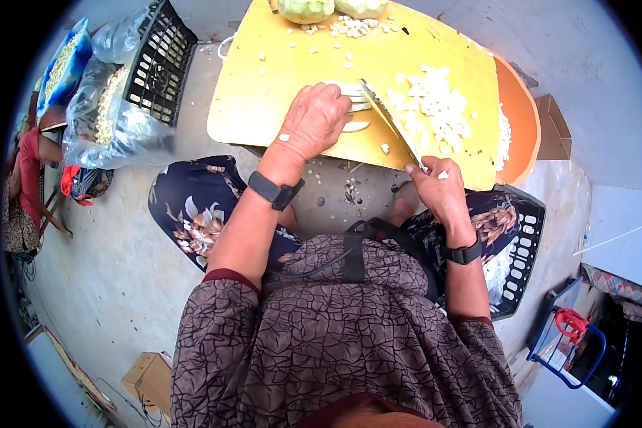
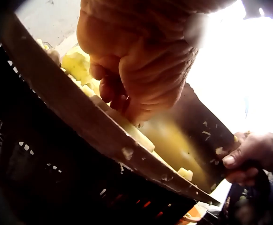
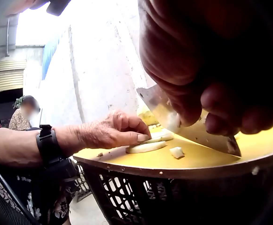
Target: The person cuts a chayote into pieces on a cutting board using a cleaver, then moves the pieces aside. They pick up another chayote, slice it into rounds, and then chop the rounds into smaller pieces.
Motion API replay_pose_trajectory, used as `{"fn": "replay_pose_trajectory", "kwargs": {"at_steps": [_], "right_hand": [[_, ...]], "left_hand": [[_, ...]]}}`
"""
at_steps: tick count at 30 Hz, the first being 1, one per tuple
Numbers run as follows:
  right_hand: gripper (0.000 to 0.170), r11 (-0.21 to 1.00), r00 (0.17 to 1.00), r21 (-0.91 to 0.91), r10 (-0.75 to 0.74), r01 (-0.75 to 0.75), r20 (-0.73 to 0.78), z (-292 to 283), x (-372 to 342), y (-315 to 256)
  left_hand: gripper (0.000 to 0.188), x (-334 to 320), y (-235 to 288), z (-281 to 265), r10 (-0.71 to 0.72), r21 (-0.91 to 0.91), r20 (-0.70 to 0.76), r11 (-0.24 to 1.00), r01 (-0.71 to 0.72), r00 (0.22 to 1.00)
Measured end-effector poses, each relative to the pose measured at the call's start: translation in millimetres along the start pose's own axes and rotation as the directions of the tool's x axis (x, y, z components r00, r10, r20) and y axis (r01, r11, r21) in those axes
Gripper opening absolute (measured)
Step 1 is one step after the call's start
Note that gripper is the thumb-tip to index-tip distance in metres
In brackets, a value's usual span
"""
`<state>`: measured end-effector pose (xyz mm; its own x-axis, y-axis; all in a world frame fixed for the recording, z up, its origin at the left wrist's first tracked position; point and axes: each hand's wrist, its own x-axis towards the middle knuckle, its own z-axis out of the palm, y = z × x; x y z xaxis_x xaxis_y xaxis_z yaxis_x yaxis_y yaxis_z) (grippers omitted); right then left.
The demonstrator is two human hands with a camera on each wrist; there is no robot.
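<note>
A yellow board [image 1: 264, 100] lies across a black crate. My left hand [image 1: 312, 121] rests with bent fingers on pale strips [image 1: 357, 127]; in the right wrist view its fingertips press on the strips [image 3: 146, 147]. My right hand [image 1: 441, 191] grips the handle of a broad-bladed knife [image 1: 392, 121], also seen in the left wrist view with the right hand [image 2: 253, 157] round its handle. The blade [image 3: 197, 126] stands tilted on the board, right of the strips. One small cube [image 3: 177, 152] lies between strips and blade. Beyond the blade is a heap of diced pieces [image 1: 435, 107].
Two peeled pale green pieces [image 1: 305, 8] sit at the board's far edge. An orange basin [image 1: 524, 135] stands at the right, partly under the board. Black crates [image 1: 165, 64] stand left and by the right knee, with plastic bags [image 1: 132, 128] of pieces at the left.
</note>
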<state>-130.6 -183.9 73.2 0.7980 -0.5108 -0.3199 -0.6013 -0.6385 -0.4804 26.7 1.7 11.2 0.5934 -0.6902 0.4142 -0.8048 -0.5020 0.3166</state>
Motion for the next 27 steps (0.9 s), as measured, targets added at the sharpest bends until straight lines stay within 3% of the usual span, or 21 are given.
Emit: {"fn": "replay_pose_trajectory", "kwargs": {"at_steps": [10, 19, 27], "right_hand": [[0.032, 0.999, 0.999, -0.015, -0.035, 0.035, -0.015, 0.1, -2.0, -1.2], [0.031, 1.0, 1.0, -0.007, 0.004, -0.004, 0.023, -3.0, -0.8, -3.8], [0.03, 1.0, 1.0, 0.0, -0.012, 0.012, -0.005, -0.9, -3.9, -5.0]], "left_hand": [[0.036, -5.4, 15.3, -14.0, -0.066, 0.013, 0.124, 0.998, 0.065, 0.99], [0.028, -10.7, 18.5, -9.3, -0.131, -0.058, 0.146, 0.988, 0.141, 0.981], [0.031, -13.2, 14.1, -4.9, -0.063, -0.09, 0.102, 0.993, 0.072, 0.993]]}}
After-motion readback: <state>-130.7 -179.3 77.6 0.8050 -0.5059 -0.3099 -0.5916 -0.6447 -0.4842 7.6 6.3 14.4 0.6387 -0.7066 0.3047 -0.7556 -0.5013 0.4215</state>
